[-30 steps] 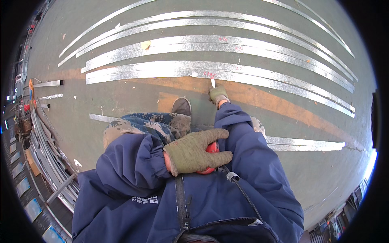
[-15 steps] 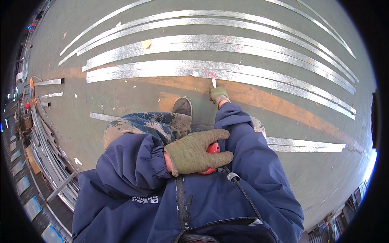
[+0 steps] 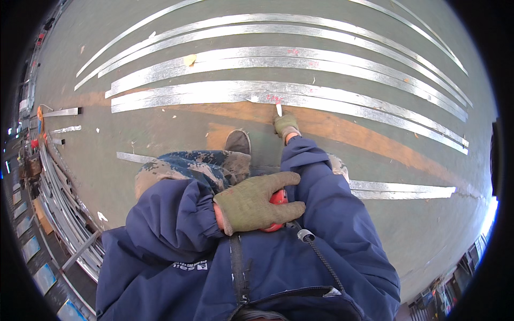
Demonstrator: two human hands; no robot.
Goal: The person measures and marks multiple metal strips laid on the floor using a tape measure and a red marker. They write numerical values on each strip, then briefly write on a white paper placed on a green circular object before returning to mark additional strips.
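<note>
Green work gloves cover both hands. My left hand [image 3: 257, 200] is closed against my jacket front around a red rounded object [image 3: 278, 199], most of it hidden by the glove. My right hand [image 3: 286, 124] reaches forward, fingers closed on a slim white stick [image 3: 279, 110]. The stick's tip meets the near edge of a galvanized metal strip [image 3: 187, 95], just below some red handwritten marks [image 3: 274, 99]. A second strip lies right behind that one.
More metal strips [image 3: 241, 56] lie in rows farther off, a yellow leaf [image 3: 189, 60] on one. Short strips [image 3: 401, 190] lie to my right. A bundle of long metal bars [image 3: 64, 203] is at left. My shoe [image 3: 238, 142] is beside an orange floor band [image 3: 225, 109].
The whole view has shifted very slightly. Both hands keep their grips, and the white stick stays at the strip's near edge.
</note>
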